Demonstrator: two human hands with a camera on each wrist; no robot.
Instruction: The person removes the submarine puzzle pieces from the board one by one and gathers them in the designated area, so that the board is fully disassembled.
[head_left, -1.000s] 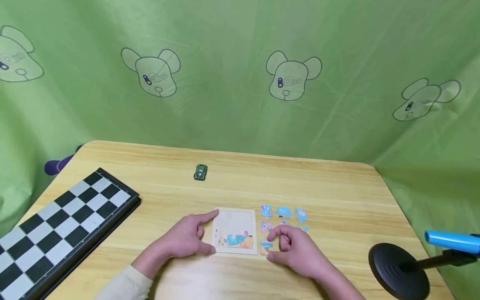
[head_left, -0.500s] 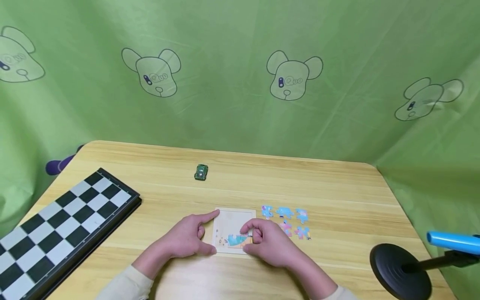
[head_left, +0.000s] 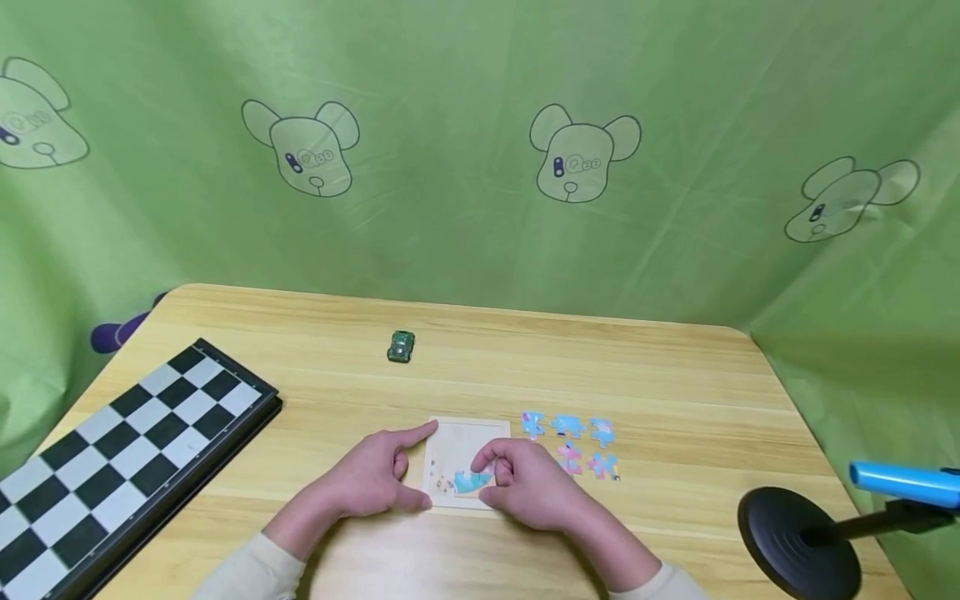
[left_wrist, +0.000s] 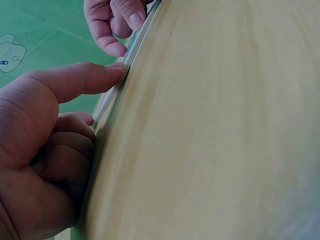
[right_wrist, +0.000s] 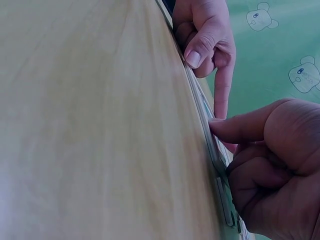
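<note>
A small wooden puzzle board (head_left: 468, 433) lies on the table, with its lower part showing a teal and peach picture. My left hand (head_left: 382, 471) touches the board's left side, index finger along the far corner and thumb along the near one; the other fingers are curled under. My right hand (head_left: 532, 483) pinches a jigsaw piece (head_left: 471, 482) between thumb and index finger over the lower right part of the board, largely covered by the hand. In the right wrist view the right thumb (right_wrist: 240, 128) is right at the board's edge.
Several loose blue and pink jigsaw pieces (head_left: 567, 426) lie to the right of the board. A black-and-white chessboard (head_left: 138, 454) takes up the left of the table. A small green toy car (head_left: 401, 346) sits farther back. A black stand base (head_left: 798, 542) is at right.
My right hand has moved left from the loose pieces onto the lower right of the board, then slightly farther left. My left hand has stayed at the board's left side.
</note>
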